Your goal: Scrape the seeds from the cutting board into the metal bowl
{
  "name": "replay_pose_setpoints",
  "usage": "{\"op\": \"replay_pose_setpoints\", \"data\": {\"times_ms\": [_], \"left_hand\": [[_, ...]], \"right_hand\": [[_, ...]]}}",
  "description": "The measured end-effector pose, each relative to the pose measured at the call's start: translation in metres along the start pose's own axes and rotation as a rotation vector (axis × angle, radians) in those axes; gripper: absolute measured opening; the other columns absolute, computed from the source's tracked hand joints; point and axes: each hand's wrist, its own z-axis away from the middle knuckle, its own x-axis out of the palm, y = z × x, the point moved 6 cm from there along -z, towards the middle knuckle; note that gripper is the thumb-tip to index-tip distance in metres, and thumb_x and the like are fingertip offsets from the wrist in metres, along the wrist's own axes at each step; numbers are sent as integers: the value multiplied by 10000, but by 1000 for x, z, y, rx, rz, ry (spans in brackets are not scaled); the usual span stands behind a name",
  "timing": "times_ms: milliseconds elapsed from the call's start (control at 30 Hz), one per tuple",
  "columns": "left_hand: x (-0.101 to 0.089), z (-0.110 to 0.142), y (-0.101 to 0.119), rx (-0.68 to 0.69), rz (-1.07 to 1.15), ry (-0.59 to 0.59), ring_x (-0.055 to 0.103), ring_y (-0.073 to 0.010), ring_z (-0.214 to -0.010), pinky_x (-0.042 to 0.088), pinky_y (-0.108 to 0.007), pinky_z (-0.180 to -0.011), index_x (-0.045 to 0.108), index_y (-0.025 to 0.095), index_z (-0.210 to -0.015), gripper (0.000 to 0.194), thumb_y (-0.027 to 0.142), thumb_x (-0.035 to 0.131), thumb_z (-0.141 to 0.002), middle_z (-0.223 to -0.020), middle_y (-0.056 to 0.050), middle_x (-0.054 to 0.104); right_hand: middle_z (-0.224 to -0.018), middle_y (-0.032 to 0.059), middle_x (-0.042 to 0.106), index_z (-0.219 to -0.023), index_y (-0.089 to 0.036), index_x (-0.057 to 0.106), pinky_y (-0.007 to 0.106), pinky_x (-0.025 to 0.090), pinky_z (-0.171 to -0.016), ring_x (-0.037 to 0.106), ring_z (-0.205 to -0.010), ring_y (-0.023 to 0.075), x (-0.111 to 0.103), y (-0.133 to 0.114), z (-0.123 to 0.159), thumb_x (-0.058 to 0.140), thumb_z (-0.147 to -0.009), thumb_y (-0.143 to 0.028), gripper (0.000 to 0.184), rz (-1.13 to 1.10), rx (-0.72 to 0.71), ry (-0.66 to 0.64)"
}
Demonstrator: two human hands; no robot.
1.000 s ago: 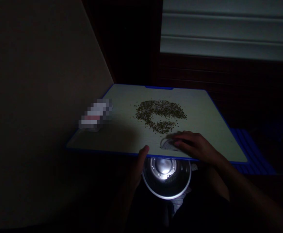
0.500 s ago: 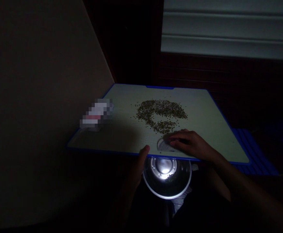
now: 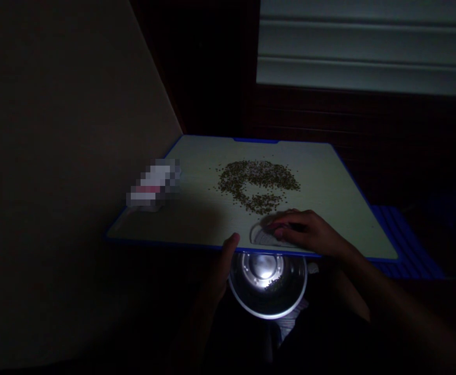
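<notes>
A pale board (image 3: 329, 208) with a blue rim lies before me, tilted or level I cannot tell. Small greenish-brown grains (image 3: 259, 174) are spread on it in a rough ring. My right hand (image 3: 308, 229) is closed on a flat, pale, see-through piece with a rounded corner (image 3: 262, 237), held low against the board near its front edge. At that same edge, my left hand (image 3: 228, 260) has its thumb on top, while its fingers are hidden below in the dark. Under the edge sits a shiny metal pan (image 3: 265, 307) with some grains in it.
A blurred-out white and red item (image 3: 153, 182) rests at the board's left edge, beside a pale wall (image 3: 75, 130). Blue striped cloth (image 3: 403, 239) shows beyond the right edge. Pale slatted panels (image 3: 368, 47) are at the back. The room is very dark.
The flat pale piece has shifted slightly left under my right hand and looks more tilted. My left hand stays at the board's edge. The grains look much the same.
</notes>
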Motion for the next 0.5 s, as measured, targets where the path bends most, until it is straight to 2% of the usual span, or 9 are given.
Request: {"op": "replay_pose_setpoints", "data": {"times_ms": [67,167,267,333,400,467,500], "left_hand": [[2,1,2,17,14,-14,596,-270,-1286,399,-383,-1139,700,251,-1195,452,503,757,-824,-1276,-47,716],[-1,3,2,-23,1,40,608,-284,-1269,401,-388,-1136,719,245,-1144,445,517,776,-797,-1254,-52,728],[1,5,3,-52,-3,27,604,-297,-1277,406,-390,-1131,738,232,-1081,410,528,767,-799,-1231,-60,740],[2,7,5,-55,-7,17,589,-299,-1298,400,-395,-1137,732,233,-1106,419,525,760,-807,-1244,-65,735],[-1,8,9,-18,-45,72,558,-289,-1336,375,-389,-1157,703,247,-1182,476,506,784,-792,-1290,-60,714],[-3,9,13,18,-64,108,537,-278,-1360,370,-380,-1161,664,266,-1256,541,483,803,-780,-1326,-53,695],[-3,9,14,23,-61,101,536,-276,-1361,378,-376,-1156,657,271,-1266,544,477,801,-784,-1324,-54,696]], "right_hand": [[-1109,42,773,-1190,-274,742,344,550,-818,709,-961,195,0,-1,-2,664,-951,-363,267,16,-7,7],[-1202,40,756,-1215,-293,733,377,528,-935,698,-1041,199,4,-7,-4,646,-967,-350,269,94,-75,-16],[-1161,40,768,-1188,-289,745,379,546,-905,706,-1003,204,5,-7,-3,656,-957,-373,261,69,-65,-19],[-1131,44,772,-1175,-280,746,377,564,-866,714,-975,209,-1,0,-2,659,-950,-398,269,7,6,80],[-1127,51,767,-1164,-270,741,395,564,-880,713,-988,220,-13,8,1,639,-958,-413,271,-22,76,282],[-1114,62,757,-1150,-258,736,414,549,-908,698,-1008,230,-23,11,3,607,-976,-404,261,17,81,446],[-1101,68,750,-1148,-252,733,414,542,-910,690,-1009,231,-25,10,3,592,-985,-390,255,51,59,471]]}}
